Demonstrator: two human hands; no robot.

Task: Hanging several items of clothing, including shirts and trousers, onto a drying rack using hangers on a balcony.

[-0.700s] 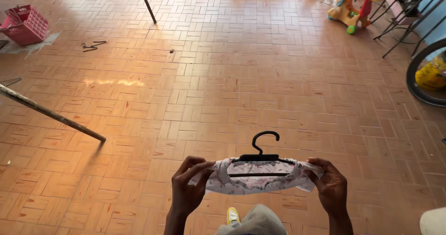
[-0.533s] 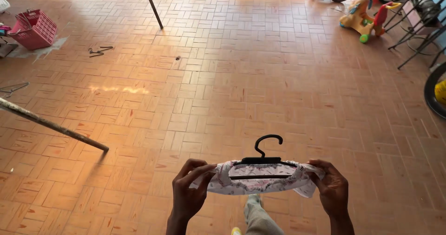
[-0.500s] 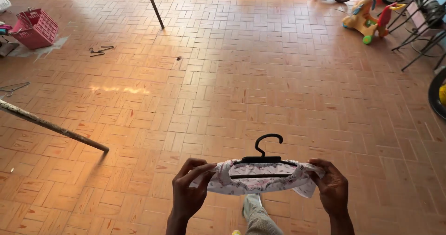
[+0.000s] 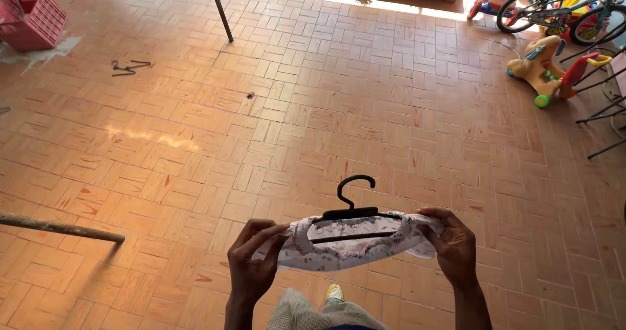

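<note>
A small white garment (image 4: 352,248) with a pink print is stretched over a black plastic hanger (image 4: 355,212), whose hook points away from me. My left hand (image 4: 251,265) grips the garment's left end, thumb on top. My right hand (image 4: 453,246) grips its right end. Both hold it level in front of me at waist height. Below it I see my trouser leg and a yellow shoe (image 4: 334,293) on the brick floor.
The floor is orange brick paving (image 4: 365,121). A pink basket (image 4: 26,18) stands far left, loose wire hangers (image 4: 129,66) lie near it. A wooden pole (image 4: 62,229) lies at left, a thin dark pole (image 4: 220,9) rises ahead. A ride-on toy (image 4: 551,69) and bicycle (image 4: 557,10) stand far right.
My view has swung to the right and shifted as I step forward; the pole and basket slid left, the toys came more into view. Both hands keep the same hold on the garment.
</note>
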